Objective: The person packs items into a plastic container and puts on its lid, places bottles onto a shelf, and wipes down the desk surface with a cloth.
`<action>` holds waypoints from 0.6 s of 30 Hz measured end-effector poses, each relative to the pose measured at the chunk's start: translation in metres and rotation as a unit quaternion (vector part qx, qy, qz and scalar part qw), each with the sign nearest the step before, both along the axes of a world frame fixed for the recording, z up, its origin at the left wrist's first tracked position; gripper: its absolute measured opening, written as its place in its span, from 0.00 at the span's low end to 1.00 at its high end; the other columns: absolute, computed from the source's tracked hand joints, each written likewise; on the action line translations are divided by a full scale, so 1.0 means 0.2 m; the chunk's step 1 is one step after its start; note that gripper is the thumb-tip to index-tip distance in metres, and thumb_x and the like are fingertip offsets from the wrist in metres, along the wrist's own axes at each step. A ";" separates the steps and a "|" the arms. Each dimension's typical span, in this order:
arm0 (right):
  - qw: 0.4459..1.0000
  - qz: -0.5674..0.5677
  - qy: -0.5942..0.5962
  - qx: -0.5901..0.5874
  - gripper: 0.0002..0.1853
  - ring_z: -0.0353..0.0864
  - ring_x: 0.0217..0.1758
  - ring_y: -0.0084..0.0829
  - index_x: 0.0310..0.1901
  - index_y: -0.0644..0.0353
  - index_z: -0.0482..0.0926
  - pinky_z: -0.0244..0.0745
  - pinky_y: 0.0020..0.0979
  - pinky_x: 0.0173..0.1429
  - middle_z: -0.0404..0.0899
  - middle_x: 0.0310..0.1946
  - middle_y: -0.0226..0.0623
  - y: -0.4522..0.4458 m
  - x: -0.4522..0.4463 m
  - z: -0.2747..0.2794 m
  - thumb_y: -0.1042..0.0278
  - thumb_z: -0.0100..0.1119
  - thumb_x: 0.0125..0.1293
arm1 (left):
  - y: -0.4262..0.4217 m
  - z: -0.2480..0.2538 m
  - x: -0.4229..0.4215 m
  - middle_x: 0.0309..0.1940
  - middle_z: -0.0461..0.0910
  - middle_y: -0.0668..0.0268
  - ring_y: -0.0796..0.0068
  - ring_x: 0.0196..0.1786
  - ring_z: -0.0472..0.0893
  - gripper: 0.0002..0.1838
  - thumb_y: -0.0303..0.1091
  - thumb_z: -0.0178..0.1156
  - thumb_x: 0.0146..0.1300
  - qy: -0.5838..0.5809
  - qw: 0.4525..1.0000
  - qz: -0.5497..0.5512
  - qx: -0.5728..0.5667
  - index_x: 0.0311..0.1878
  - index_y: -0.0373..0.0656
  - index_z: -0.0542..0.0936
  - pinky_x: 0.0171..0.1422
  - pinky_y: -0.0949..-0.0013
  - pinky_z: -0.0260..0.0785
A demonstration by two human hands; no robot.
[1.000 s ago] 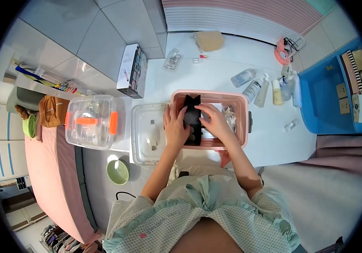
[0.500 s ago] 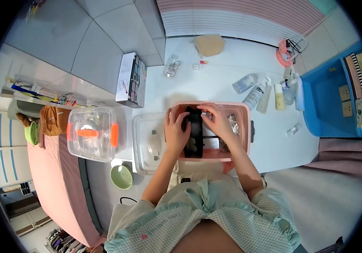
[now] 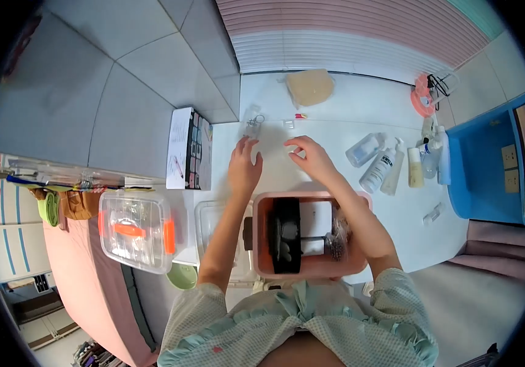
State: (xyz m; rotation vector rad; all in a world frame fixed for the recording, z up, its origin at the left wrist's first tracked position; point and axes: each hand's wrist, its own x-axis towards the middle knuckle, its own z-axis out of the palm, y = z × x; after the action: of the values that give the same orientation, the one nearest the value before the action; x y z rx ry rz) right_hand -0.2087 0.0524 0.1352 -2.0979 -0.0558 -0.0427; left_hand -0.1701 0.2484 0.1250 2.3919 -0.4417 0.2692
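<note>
A home, seemingly a bedroom: a pink-covered bed [image 3: 82,275] fills the lower left of the frame, clothes [image 3: 94,355] crowd the bottom edge there, a pink-and-white blind [image 3: 348,46] spans the top, and toiletry bottles [image 3: 377,171] lie on a white desk [image 3: 348,122].

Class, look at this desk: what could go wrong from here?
The right forearm passes over the open pink bin and might bump its rim. A sideways swing could knock the bottles to its right. The left hand, fingertips near the clear packet, might push it away.
</note>
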 end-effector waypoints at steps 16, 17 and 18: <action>0.959 0.037 0.038 -0.279 0.26 0.77 0.48 0.42 0.54 0.47 0.73 0.76 0.39 0.47 0.69 0.53 0.43 -0.05 0.48 -0.37 0.72 0.59 0.50 | -0.27 -0.49 0.67 0.53 0.71 0.53 0.53 0.54 0.70 0.33 0.31 0.66 0.47 -0.087 0.988 0.047 0.120 0.58 0.38 0.65 0.56 0.57 0.65; 0.960 0.041 0.038 -0.275 0.25 0.77 0.48 0.42 0.53 0.47 0.73 0.76 0.39 0.46 0.70 0.52 0.43 -0.06 0.48 -0.38 0.74 0.59 0.49 | -0.28 -0.51 0.69 0.52 0.71 0.54 0.54 0.53 0.71 0.31 0.31 0.66 0.47 -0.083 0.987 0.057 0.122 0.56 0.39 0.66 0.55 0.57 0.66; 0.960 0.042 0.028 -0.277 0.24 0.77 0.47 0.42 0.51 0.48 0.74 0.76 0.39 0.45 0.70 0.51 0.42 -0.06 0.49 -0.41 0.74 0.59 0.49 | -0.29 -0.53 0.71 0.51 0.71 0.55 0.55 0.52 0.71 0.30 0.32 0.66 0.47 -0.079 0.987 0.066 0.124 0.55 0.39 0.67 0.54 0.57 0.66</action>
State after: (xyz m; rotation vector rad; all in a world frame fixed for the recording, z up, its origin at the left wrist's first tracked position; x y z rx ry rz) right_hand -0.1097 0.0397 0.0539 -2.6534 -0.1346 0.0958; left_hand -0.0283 0.1913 0.0194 2.6607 -0.4085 0.4911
